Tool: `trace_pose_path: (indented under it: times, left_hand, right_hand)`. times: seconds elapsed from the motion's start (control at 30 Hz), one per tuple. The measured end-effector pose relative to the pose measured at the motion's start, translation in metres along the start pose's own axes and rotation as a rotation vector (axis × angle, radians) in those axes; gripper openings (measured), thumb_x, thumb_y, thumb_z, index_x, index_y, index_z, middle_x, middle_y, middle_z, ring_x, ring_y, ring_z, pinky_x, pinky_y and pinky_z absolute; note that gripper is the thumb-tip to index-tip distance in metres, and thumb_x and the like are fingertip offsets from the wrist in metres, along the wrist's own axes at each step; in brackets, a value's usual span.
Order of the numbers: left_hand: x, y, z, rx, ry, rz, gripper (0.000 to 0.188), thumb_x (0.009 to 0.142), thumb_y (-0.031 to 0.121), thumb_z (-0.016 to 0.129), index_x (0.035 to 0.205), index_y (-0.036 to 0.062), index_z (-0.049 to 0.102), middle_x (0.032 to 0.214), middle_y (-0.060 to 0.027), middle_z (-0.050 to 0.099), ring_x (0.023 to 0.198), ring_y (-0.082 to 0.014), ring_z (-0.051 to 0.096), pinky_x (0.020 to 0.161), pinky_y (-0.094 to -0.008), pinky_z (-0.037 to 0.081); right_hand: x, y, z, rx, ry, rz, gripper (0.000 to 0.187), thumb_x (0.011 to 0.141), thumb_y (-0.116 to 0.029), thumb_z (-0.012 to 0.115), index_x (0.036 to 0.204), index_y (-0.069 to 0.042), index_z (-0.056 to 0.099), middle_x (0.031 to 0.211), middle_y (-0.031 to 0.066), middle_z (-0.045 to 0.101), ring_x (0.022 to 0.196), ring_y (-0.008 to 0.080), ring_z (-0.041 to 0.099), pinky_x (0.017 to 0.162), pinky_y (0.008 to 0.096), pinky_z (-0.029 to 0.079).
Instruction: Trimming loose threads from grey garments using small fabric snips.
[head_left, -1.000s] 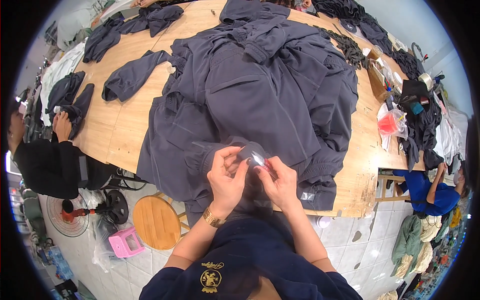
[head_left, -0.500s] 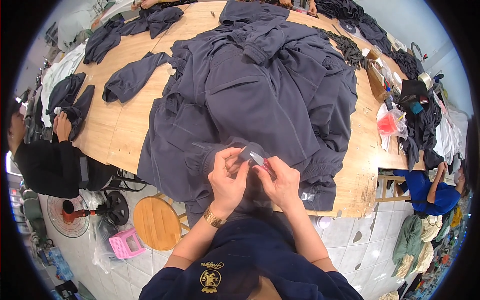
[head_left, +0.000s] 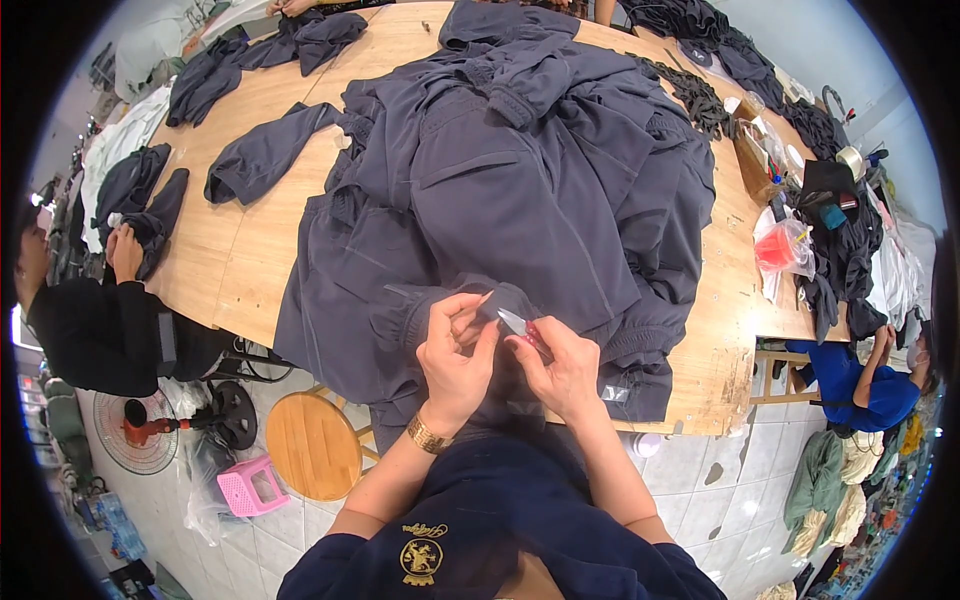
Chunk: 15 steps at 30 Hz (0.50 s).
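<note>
A pair of small thread snips (head_left: 514,322) with pale pointed blades and red handles sits in my right hand (head_left: 563,368), fingers closed around it, blades toward my left fingertips. My left hand (head_left: 460,345), wearing a gold-coloured bracelet, pinches thumb and fingers together beside the blade tips. What lies in that pinch, perhaps thread or a fabric edge, is too small to make out. Both hands are over the near edge of a big heap of dark grey garments (head_left: 500,200), with elastic-gathered cuffs and a pocket slit showing. Part of the cloth hangs toward my lap.
The heap rests on a wooden table (head_left: 240,265). More dark pieces (head_left: 265,155) lie to the left. An open box (head_left: 755,155) and a red drink in a plastic bag (head_left: 782,245) stand right. Co-workers sit on both sides. A round stool (head_left: 313,445) and fan (head_left: 135,430) are lower left.
The dark fabric edge between my fingertips has slipped mostly out of sight, while my hands stay almost in place. At the far edge, a co-worker's hand has shifted.
</note>
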<state>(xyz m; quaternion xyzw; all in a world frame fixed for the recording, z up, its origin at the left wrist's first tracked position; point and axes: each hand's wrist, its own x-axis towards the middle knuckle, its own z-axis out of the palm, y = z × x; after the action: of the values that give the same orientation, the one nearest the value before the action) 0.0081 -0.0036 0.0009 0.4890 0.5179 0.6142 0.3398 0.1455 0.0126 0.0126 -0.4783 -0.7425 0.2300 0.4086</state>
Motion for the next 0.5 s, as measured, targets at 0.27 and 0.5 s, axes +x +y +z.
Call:
trace_pose_path:
  times: [0.27,0.5]
  left_hand:
    - [-0.0005,0.0012,0.0001,-0.005,0.005,-0.005,0.03,0.085,-0.006,0.059,0.111,-0.0019,0.044,0.106,-0.0151,0.065,0.087,-0.0128,0.064,0.072,-0.022,0.051]
    - [-0.0009,0.0014,0.0015,-0.025,0.026,-0.025,0.031,0.081,-0.007,0.061,0.109,-0.0035,0.048,0.106,-0.0168,0.065,0.095,-0.0185,0.065,0.078,-0.0269,0.054]
  right_hand:
    - [-0.0001,-0.001,-0.0013,-0.028,0.001,-0.002,0.025,0.079,-0.022,0.07,0.075,-0.003,0.054,0.064,0.0099,0.055,0.052,0.0274,0.056,0.047,0.0333,0.043]
    - [-0.0004,0.0014,0.0006,-0.028,0.042,-0.05,0.024,0.079,-0.022,0.07,0.075,-0.004,0.055,0.064,0.0096,0.055,0.052,0.0269,0.056,0.047,0.0332,0.043]
